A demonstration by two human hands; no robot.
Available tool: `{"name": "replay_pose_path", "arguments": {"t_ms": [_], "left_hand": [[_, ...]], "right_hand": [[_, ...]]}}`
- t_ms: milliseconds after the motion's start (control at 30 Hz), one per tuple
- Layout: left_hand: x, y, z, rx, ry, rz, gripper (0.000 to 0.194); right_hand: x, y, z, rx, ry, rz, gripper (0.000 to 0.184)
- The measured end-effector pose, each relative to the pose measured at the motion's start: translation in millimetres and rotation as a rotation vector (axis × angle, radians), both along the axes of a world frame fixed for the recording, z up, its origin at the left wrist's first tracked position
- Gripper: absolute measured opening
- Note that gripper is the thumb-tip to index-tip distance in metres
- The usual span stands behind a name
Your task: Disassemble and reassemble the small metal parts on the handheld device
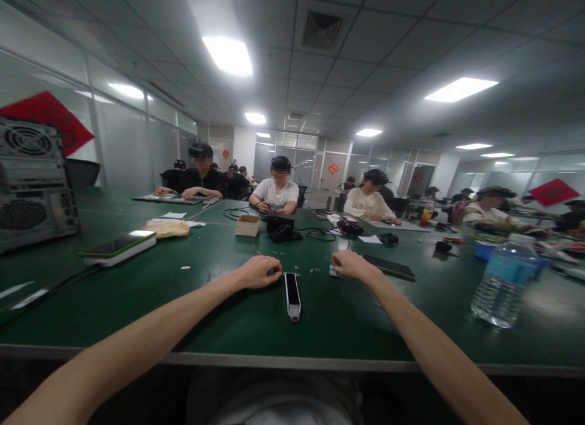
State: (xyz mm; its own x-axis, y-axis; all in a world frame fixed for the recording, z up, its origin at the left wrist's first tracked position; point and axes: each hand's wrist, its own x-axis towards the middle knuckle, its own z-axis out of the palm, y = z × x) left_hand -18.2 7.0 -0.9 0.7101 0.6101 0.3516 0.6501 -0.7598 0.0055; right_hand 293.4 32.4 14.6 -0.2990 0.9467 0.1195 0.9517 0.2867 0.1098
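Note:
In the head view, a long narrow device (292, 296) with a white rim and a black inside lies on the green table in front of me. My left hand (259, 272) rests just left of its far end, fingers curled in; whatever they may hold is hidden. To the right, my right hand (351, 265) has its fingers closed down on a small silvery part (334, 272) on the tabletop. Between the hands lie several tiny ring-like pieces (314, 270), too small to name.
A dark flat slab (388, 266) lies beyond my right hand. A water bottle (505, 282) stands at right, a phone-like device (119, 248) at left, near a computer case (34, 181). A small cardboard box (247, 225) sits ahead. Several people work across the table (205, 333).

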Motion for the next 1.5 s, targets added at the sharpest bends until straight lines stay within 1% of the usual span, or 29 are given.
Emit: {"name": "replay_pose_path", "arguments": {"t_ms": [333,533,667,733,800,900,1000,1067,1133,1267,1367,1433,1500], "left_hand": [[-1,5,-2.4,0.015,-0.001,-0.014,0.017],[0,2,0.7,0.018,-0.019,0.024,0.020],[0,0,2.8,0.074,-0.072,0.064,0.023],[1,-1,3.4,0.103,-0.102,0.082,0.023],[2,-3,3.6,0.121,-0.125,0.080,0.023],[6,-9,3.8,0.130,-0.130,0.003,0.023],[11,-16,4.7,0.129,-0.103,-0.087,0.029],[14,-21,5.7,0.122,-0.114,-0.109,0.030],[15,-24,6.8,0.103,-0.169,-0.106,0.028],[16,-27,7.3,-0.001,-0.302,-0.106,0.025],[16,-25,5.7,-0.051,-0.392,-0.118,0.021],[16,-22,5.0,-0.072,-0.455,-0.083,0.021],[15,-18,5.7,-0.082,-0.497,0.001,0.021]], "right_hand": [[-1,1,1.1,0.030,0.000,0.046,0.013],[-5,-2,2.5,0.049,0.026,0.047,0.006],[-10,-5,6.8,0.105,0.062,0.077,0.011],[-14,-6,6.9,0.179,0.128,0.137,0.011],[-20,-8,4.3,0.267,0.243,0.234,0.010],[-40,-17,-2.8,0.372,0.454,0.395,0.009],[-66,-34,-8.5,0.446,0.624,0.547,0.007],[-81,-45,-9.6,0.486,0.678,0.634,0.005],[-89,-53,-9.1,0.523,0.701,0.698,0.005],[-89,-59,-7.2,0.568,0.748,0.724,0.006],[-86,-57,-7.2,0.547,0.751,0.732,0.009],[-86,-56,-7.3,0.513,0.732,0.731,0.011],[-86,-55,-7.2,0.482,0.711,0.712,0.012]]}}
